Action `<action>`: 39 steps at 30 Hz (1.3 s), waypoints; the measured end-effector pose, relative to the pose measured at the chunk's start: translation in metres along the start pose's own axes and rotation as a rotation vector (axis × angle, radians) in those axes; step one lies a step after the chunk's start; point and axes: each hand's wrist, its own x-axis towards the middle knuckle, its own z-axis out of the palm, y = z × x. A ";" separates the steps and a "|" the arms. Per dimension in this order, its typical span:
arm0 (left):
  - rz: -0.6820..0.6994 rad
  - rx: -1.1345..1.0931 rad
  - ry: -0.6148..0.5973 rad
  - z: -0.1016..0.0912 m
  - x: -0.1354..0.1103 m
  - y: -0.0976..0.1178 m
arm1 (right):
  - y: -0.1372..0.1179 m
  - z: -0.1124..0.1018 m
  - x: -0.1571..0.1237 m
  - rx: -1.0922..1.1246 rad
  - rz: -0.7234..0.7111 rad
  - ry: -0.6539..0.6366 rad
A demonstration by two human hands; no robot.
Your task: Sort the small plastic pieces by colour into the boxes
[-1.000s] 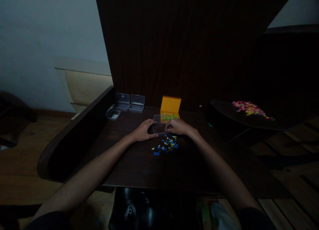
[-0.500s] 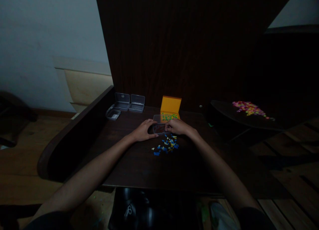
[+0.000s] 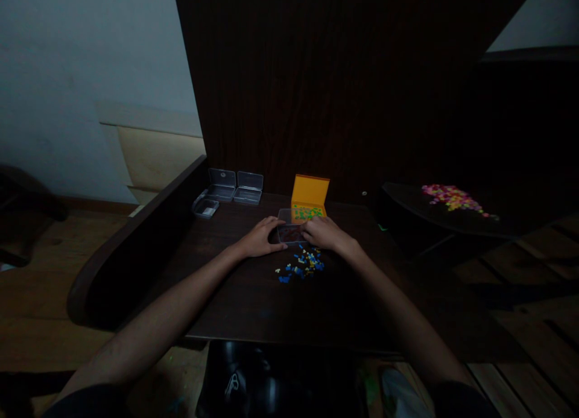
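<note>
A small clear plastic box (image 3: pixel 291 233) lies open on the dark table with reddish bits inside. Around its left end curve the thumb and fingers of my left hand (image 3: pixel 260 238), holding it. My right hand (image 3: pixel 323 231) is over the box's right end with fingers bent together; whatever is between them is hidden. Just in front of the box lies a loose pile of tiny blue, yellow and cream pieces (image 3: pixel 305 264). Right behind it stands an open orange box (image 3: pixel 310 190) with small green pieces in its base.
Open clear cases (image 3: pixel 248 189) and a smaller clear case (image 3: pixel 207 209) sit at the table's back left. A raised side board (image 3: pixel 136 243) borders the left. Pink and yellow pieces (image 3: pixel 455 198) are heaped on a dark surface at right. A tall dark panel (image 3: pixel 316 86) rises behind.
My right hand has shifted slightly right, its fingers still at the box's right end. My left hand and the boxes stay in place.
</note>
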 end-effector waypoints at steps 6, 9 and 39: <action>0.009 -0.010 0.006 0.001 0.000 -0.002 | 0.000 0.000 0.001 0.092 -0.018 0.044; 0.006 -0.006 0.006 0.001 0.000 -0.001 | 0.000 0.003 0.007 0.128 -0.017 0.042; 0.002 0.000 -0.004 0.000 0.000 0.000 | 0.007 0.008 0.030 0.453 0.122 -0.047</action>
